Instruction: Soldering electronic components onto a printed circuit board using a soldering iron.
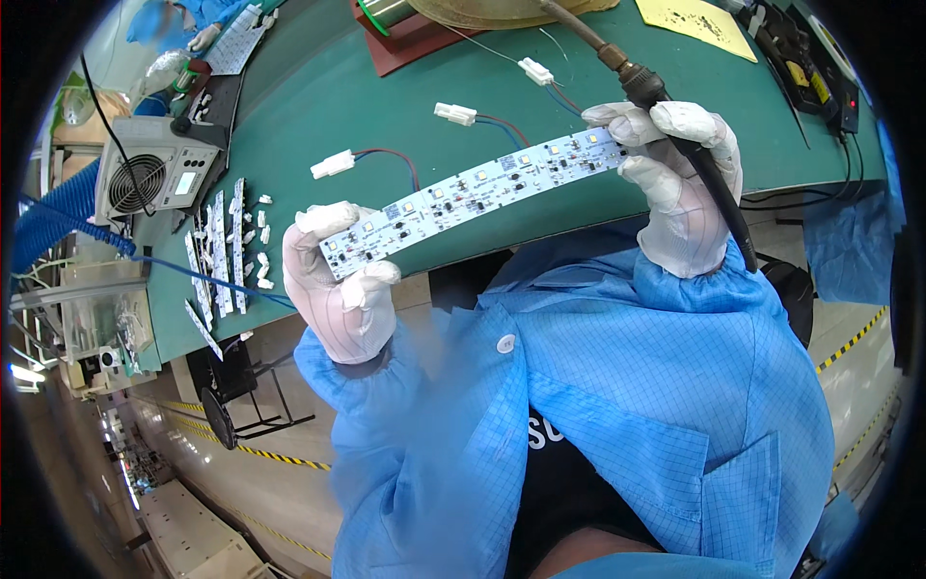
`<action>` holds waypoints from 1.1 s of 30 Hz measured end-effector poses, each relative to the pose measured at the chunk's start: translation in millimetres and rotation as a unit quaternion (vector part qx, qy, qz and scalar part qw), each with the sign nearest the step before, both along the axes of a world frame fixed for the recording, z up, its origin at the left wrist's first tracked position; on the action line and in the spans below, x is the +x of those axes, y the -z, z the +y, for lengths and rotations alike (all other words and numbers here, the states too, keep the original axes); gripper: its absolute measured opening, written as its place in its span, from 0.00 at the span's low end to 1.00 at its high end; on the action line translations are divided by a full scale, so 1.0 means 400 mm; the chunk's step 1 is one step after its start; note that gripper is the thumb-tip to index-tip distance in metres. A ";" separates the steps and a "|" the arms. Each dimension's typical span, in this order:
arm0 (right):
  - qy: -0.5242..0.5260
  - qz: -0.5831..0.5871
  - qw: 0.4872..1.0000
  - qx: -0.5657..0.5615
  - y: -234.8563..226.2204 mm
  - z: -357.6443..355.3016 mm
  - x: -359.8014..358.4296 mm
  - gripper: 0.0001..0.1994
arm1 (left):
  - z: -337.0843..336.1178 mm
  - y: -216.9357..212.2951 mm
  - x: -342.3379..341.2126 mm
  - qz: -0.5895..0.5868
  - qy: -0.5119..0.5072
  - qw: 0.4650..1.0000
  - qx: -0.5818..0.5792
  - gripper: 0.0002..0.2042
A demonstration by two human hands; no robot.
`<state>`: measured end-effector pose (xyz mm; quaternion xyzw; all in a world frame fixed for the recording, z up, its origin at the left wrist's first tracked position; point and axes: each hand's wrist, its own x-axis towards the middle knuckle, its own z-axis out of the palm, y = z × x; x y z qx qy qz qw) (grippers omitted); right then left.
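A long white LED circuit board [473, 198] is held up between my gloved hands, tilted with its right end higher. My left hand [342, 280] pinches its left end between thumb and fingers. At the opposite end, my right hand [675, 174] grips the board's edge. A soldering iron [644, 85] with a black cable also lies in the right hand, under the fingers; it points to the upper left. Three white connectors [334, 164] on red and blue wires extend from behind the board's far edge. The fingers cover both board ends.
Several narrow LED boards [220, 253] and small white connectors [263, 234] lie at left on the green table [289, 116]. Behind them stands a grey fan unit [159, 169]. A solder spool [386, 12] and yellow sheet [702, 27] are at the back. Another person's gloved hand [204, 39] shows far left.
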<state>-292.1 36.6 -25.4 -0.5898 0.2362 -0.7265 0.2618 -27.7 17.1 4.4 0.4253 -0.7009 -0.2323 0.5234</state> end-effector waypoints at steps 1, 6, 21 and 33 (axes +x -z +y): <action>-0.004 -0.001 1.000 0.000 0.001 0.000 -0.001 0.20 | -0.004 0.005 0.007 -0.001 -0.004 1.000 0.000 0.37; 0.004 -0.014 0.999 0.032 0.011 0.008 -0.006 0.21 | -0.010 0.023 0.027 0.161 0.155 0.974 0.035 0.26; -0.027 -0.035 0.999 0.000 -0.001 0.014 0.025 0.28 | 0.007 0.046 -0.013 0.385 0.251 0.875 0.152 0.29; -0.075 0.053 0.994 -0.067 -0.013 0.025 0.037 0.34 | 0.054 0.017 -0.116 0.484 0.314 0.763 0.292 0.27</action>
